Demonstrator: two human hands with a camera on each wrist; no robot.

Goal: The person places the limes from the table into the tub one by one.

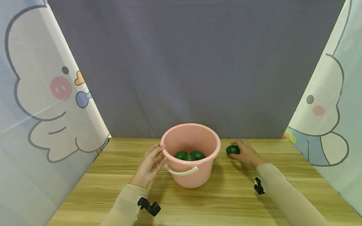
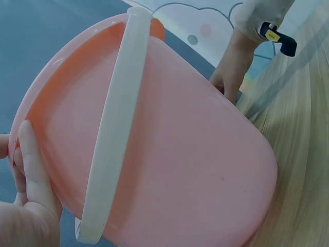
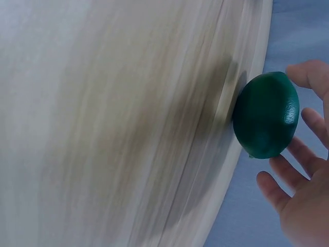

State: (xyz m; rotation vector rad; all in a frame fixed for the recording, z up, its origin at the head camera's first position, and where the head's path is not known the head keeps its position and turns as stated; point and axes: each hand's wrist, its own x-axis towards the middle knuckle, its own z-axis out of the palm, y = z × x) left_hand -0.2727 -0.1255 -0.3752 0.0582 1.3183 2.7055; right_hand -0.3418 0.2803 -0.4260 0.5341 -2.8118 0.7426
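Note:
A pink bucket [image 1: 192,175] stands upright on the table with its white handle [image 1: 183,172] hanging down at the front. My left hand [image 1: 151,165] holds the bucket's rim at the left side; in the left wrist view its fingers [image 2: 36,167] lie along the rim. Inside the bucket, dark green limes [image 1: 197,155] show, at least three. To the right of the bucket, my right hand [image 1: 245,154] pinches another glossy green lime [image 3: 266,116] between thumb and fingers. In the right wrist view this lime is at or just above the table surface; I cannot tell which.
The wood-grain table [image 1: 185,210] spreads beneath both arms. A grey cloth [image 1: 184,59] hangs behind the table's far edge, with cartoon-printed curtains [image 1: 41,99] on both sides. Black camera mounts [image 1: 149,206] are worn on both wrists.

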